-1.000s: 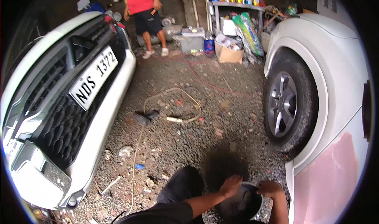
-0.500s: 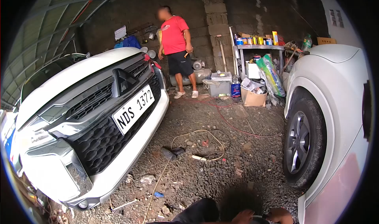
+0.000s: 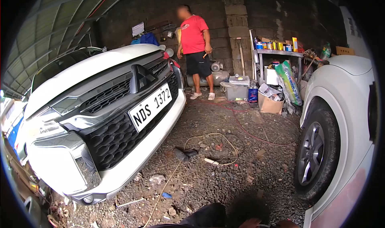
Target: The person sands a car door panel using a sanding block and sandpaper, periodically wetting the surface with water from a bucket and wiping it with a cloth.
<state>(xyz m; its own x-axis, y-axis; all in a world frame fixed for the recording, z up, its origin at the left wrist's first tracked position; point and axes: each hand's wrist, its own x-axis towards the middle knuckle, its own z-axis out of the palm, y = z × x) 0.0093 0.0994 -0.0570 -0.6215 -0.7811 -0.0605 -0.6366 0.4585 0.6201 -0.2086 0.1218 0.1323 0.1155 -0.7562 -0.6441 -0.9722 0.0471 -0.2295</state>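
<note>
At the bottom edge, a small part of my left hand [image 3: 250, 223] shows beside a dark, blurred, rounded shape [image 3: 248, 208] that I cannot make out. Just a sliver of my right hand [image 3: 287, 224] appears further right, nearest the white car with the wheel [image 3: 313, 153]. The fingers of both hands are cut off by the frame, so what they hold or touch is hidden. Dark trouser cloth [image 3: 208, 216] lies left of my left hand. Gravel ground [image 3: 224, 184] stretches out ahead of them.
A white car front [image 3: 140, 157] with a plate stands left. On the gravel lie a dark tool [image 3: 185, 153] and a cable [image 3: 234, 147]; a red hose [image 3: 250, 133] runs behind. A person [image 3: 194, 39] in a red shirt stands near a shelf of cans [image 3: 276, 51].
The view has turned slightly left and up, so the scene sits further right and lower. Both hands have slipped further out at the bottom edge. The standing person keeps the same pose.
</note>
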